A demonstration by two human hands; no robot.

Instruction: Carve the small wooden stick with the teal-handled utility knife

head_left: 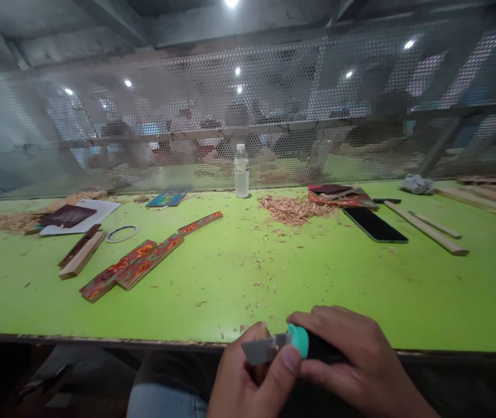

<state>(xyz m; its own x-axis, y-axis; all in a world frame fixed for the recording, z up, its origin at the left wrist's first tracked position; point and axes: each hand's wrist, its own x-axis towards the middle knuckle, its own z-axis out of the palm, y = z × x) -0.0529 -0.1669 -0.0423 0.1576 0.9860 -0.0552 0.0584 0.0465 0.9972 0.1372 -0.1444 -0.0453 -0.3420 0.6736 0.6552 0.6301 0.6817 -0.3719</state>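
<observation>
At the table's front edge, my right hand [352, 354] is wrapped round the black and teal handle of a knife [299, 341]. The metal blade points left and lies over my left hand [252, 377]. My left hand is closed on a small wooden piece [262, 368], mostly hidden by the blade and fingers. My left thumb presses near the base of the blade, close to the teal collar.
On the green table [230, 278] lie painted wood strips [150, 261], a ring [121, 234], wood shavings [294, 210], a phone [375, 224] and wooden sticks [426, 227]. A bottle [241, 173] stands before a perforated screen [274, 116], with people behind it.
</observation>
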